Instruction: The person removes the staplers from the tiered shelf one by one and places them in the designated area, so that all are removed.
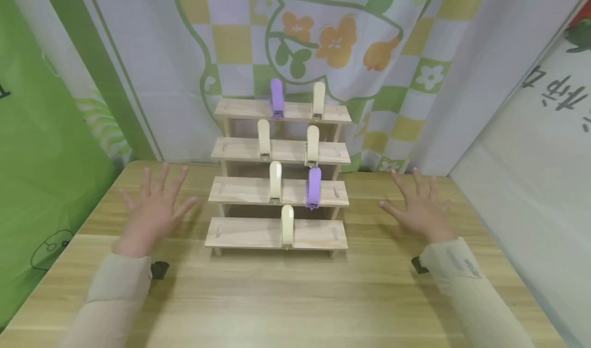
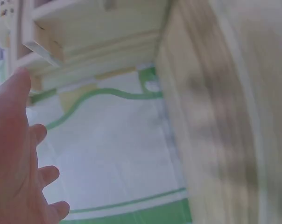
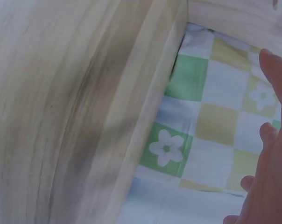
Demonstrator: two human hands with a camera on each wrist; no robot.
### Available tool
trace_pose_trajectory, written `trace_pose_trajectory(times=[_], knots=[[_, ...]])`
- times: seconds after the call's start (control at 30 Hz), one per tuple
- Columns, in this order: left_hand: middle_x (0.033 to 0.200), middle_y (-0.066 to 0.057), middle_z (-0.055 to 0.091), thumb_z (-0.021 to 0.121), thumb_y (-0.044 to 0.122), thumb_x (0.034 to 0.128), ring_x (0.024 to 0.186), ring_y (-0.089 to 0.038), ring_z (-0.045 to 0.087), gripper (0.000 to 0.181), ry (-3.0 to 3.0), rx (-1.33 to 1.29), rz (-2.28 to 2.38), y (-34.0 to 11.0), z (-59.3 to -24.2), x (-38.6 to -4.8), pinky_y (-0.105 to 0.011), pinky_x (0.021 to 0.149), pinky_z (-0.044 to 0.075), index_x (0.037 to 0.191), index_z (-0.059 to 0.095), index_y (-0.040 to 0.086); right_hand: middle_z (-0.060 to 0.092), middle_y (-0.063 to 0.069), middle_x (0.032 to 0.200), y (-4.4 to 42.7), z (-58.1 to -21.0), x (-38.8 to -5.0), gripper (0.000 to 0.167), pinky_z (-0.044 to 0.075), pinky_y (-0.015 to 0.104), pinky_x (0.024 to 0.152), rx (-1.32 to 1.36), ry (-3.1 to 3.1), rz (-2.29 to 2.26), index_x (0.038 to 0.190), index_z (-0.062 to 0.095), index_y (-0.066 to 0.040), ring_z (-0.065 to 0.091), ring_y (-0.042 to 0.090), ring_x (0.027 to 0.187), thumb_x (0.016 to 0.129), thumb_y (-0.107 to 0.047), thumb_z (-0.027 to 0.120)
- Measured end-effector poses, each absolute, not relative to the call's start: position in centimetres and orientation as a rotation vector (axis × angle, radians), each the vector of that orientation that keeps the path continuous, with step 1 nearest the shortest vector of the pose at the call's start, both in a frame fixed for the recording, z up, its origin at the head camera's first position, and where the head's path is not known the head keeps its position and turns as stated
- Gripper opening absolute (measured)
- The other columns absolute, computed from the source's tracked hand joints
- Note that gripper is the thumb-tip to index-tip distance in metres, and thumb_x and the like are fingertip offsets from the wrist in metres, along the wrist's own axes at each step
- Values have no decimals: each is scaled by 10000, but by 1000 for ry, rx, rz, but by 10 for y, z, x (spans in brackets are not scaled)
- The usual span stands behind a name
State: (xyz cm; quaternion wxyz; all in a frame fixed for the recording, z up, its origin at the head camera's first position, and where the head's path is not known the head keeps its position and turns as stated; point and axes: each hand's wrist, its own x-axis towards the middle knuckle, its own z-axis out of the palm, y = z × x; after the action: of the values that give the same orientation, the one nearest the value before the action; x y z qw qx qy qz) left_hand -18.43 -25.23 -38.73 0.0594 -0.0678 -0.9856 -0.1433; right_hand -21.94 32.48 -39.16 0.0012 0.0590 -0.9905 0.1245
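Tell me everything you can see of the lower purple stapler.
The lower purple stapler is slim and round-topped, apparently smooth plastic. It rests on the second shelf from the bottom, its near end at the front edge, apart from the cream stapler to its left. Neither the left hand nor right hand touches it.

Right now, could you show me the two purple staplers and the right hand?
Upper purple stapler (image 1: 276, 95), head view, on its handle.
Lower purple stapler (image 1: 314, 185), head view, on its handle.
Right hand (image 1: 422, 212), head view, on its back.
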Motion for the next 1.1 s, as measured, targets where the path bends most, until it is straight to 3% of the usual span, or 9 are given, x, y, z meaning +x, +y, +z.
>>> trace_pose_trajectory(times=[0.3,0.57,0.73,0.9,1.1], knots=[[1691,-185,-36,373,594,1047,1515,-468,-130,773,-2885,-289,-468,-220,-376,-175,-836,1035,-127,1646,108,183,-253,114,1662,309,-378,-215,863,-157,922,879,214,-3044,451,1626,-15,-393,-287,551,1427,964,-717,434],[1692,-181,31,471,532,1039,1533,-448,-48,787,-2879,-382,-448,-192,-373,-167,-797,1113,-44,1641,140,148,-234,93,1671,293,-363,-212,855,-78,935,919,251,-2999,515,1622,-6,-411,-248,553,1446,965,-702,458],[1691,-176,61,469,532,1038,1536,-445,-1,773,-2877,-429,-444,-181,-378,-167,-756,1154,-12,1632,183,128,-166,109,1687,276,-350,-211,836,-21,924,965,301,-2911,543,1632,42,-391,-209,517,1477,979,-647,498],[1670,-207,148,499,496,1037,1529,-454,78,750,-2850,-487,-414,-175,-381,-167,-729,1178,39,1618,230,105,-68,155,1693,258,-338,-212,805,5,831,1097,365,-2791,603,1640,111,-342,-98,494,1511,994,-586,525],[1658,-204,203,536,433,1035,1524,-442,140,706,-2821,-544,-386,-171,-388,-169,-721,1186,87,1595,291,80,67,120,1696,242,-332,-219,734,141,797,1124,456,-2608,735,1620,271,-236,56,429,1528,1002,-476,584]])
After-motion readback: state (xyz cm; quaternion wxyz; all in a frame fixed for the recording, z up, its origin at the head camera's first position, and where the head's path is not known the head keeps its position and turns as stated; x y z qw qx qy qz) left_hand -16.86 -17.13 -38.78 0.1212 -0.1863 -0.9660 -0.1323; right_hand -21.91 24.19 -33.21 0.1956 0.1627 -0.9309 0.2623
